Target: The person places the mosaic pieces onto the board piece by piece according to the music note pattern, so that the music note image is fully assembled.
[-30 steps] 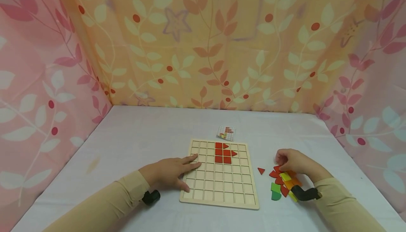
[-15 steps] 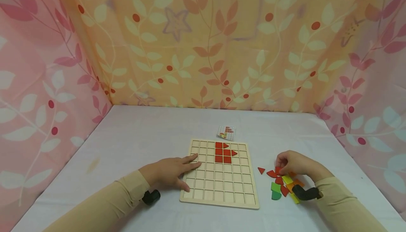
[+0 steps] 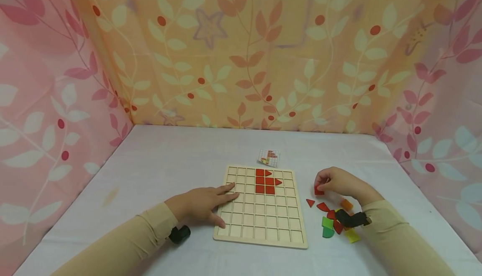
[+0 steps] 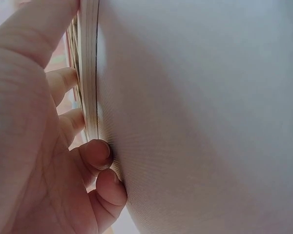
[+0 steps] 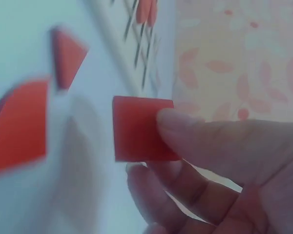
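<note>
A pale wooden grid board (image 3: pixel 260 221) lies at the middle of the table, with several red squares (image 3: pixel 260 180) and two red triangles (image 3: pixel 278 182) set in its upper cells. My left hand (image 3: pixel 201 204) rests on the board's left edge, fingers spread; in the left wrist view the thumb and two fingers touch the board's side. Between thumb and fingers my right hand (image 3: pixel 344 182) pinches a red square tile (image 5: pixel 139 129), raised above the cloth right of the board. Close below it lie a loose red triangle (image 3: pixel 310 202) and a red quarter-round piece (image 3: pixel 322 207).
Right of the board are scattered pieces: a light green square (image 3: pixel 327 223), a dark green rounded piece (image 3: pixel 328 232), a yellow piece (image 3: pixel 352 236) and an orange one (image 3: pixel 347 204). A small printed pattern card (image 3: pixel 268 158) lies behind the board. Patterned curtains (image 3: pixel 241 58) enclose the white table.
My right hand has lifted a red square out of the pile and moved left and away from me with it. A yellow piece in the pile shifted. My left hand stays put.
</note>
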The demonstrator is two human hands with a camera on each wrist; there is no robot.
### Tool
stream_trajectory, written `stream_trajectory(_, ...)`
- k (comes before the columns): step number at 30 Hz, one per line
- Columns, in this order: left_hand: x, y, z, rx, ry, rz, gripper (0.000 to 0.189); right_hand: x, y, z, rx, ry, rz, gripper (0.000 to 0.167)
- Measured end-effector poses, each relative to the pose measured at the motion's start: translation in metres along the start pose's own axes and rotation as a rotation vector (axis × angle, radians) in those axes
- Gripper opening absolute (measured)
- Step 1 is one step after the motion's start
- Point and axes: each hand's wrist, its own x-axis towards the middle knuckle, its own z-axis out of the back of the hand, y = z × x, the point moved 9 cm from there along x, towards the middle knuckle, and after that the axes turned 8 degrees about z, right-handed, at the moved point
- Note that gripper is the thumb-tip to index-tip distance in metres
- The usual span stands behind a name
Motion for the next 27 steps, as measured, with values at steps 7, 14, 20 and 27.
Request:
stream_trajectory(7,0.0,-0.001,0.001,0.001,-0.001,0.002,0.088,0.024,0.021,-0.01,0.034,-0.029,0.009,0.006)
stream_trajectory(14,0.0,-0.001,0.001,0.004,-0.009,-0.007,0.088,0.043,0.041,-0.02,0.064,-0.039,0.044,0.004)
stream_trajectory(20,-0.001,-0.001,0.0,0.01,-0.023,-0.015,0.088,0.055,0.052,-0.031,0.087,-0.028,0.083,0.004)
stream_trajectory(27,0.001,0.002,-0.002,0.008,-0.013,-0.001,0.09,0.063,0.06,-0.042,0.048,-0.014,0.105,0.008)
